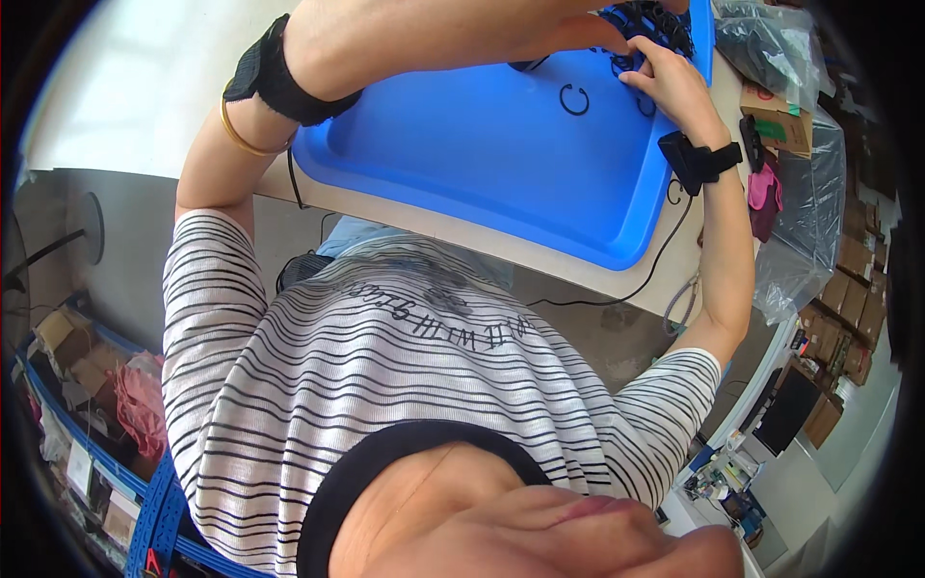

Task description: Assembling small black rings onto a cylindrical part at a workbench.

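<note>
A blue plastic tray [462, 144] lies on the table in front of me. At its far right is a heap of black snap rings [655, 24]. One loose C-shaped snap ring [574, 99] rests apart on the tray floor. My left hand [540, 29] reaches across from the left to the heap. Its thumb and a finger stand apart, and the upper frame edge cuts off the rest. My right hand [679, 91] is at the heap's near side, thumb and index finger curled around a small black snap ring [620, 64] at their tips.
A black cable [636, 279] runs from my right wristband [699, 162] along the table edge. Right of the tray are a cardboard box [779, 123], clear plastic sheeting [805, 193] and a pink item [764, 193]. Blue shelving [87, 462] with boxes stands at lower left.
</note>
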The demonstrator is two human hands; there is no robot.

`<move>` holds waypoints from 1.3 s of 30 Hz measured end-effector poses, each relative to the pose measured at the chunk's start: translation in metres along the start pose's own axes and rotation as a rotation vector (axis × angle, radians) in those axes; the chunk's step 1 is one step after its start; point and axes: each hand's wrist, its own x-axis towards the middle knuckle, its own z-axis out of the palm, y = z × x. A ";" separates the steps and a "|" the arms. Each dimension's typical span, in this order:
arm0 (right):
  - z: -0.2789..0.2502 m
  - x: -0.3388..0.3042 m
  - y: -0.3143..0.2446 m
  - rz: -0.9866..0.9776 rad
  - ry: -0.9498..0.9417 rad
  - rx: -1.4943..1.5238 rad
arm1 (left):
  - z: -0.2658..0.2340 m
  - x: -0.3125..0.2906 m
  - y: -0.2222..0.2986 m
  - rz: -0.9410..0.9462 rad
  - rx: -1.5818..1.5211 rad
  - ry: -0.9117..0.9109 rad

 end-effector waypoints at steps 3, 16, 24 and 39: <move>-0.001 -0.005 0.007 0.053 -0.110 0.169 | 0.001 0.002 -0.001 -0.020 -0.008 -0.027; -0.029 -0.044 -0.023 -0.176 -0.142 0.413 | 0.006 0.002 -0.002 0.006 -0.071 -0.026; -0.056 -0.057 -0.030 -0.011 -0.198 0.725 | 0.002 0.000 0.009 -0.059 -0.266 -0.108; -0.065 -0.067 -0.071 -0.277 0.054 1.238 | 0.057 -0.026 0.011 -0.628 -1.042 -0.462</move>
